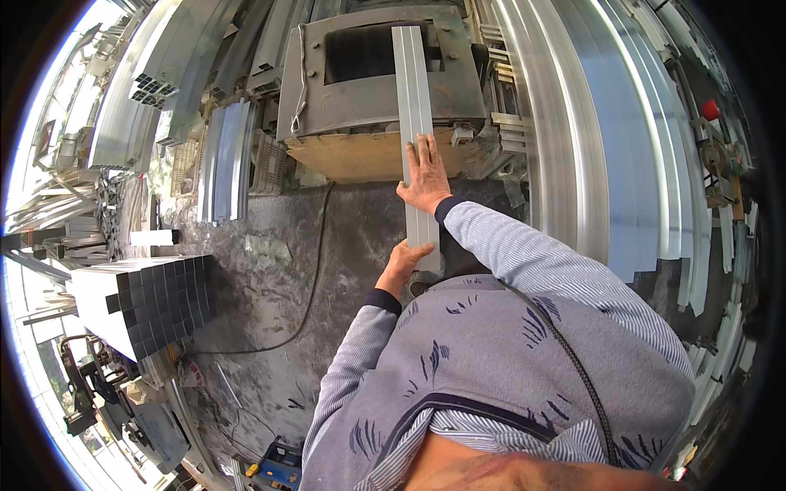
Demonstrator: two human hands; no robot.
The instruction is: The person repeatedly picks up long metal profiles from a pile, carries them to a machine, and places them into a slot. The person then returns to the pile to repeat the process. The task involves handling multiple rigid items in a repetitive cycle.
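A long light-grey metal profile (413,90) with a groove down its length runs from close to my body out over a dark, worn machine table (352,105). My left hand (403,266) is closed around the near end, its thumb lying across the top. Farther up the profile, my right hand (425,173) rests flat on its upper face with fingers stretched out. The far end of the profile lies beside a dark rectangular opening (360,53) in the machine's top. A wooden panel (352,157) forms the machine's near side.
Long metal profiles (565,123) are stacked on the right, some blue-filmed (626,164). More bundles (192,57) lie at the far left. A stack of square tubes (164,299) stands at left. A black cable (315,278) crosses the floor; a blue toolbox (278,466) sits at the bottom.
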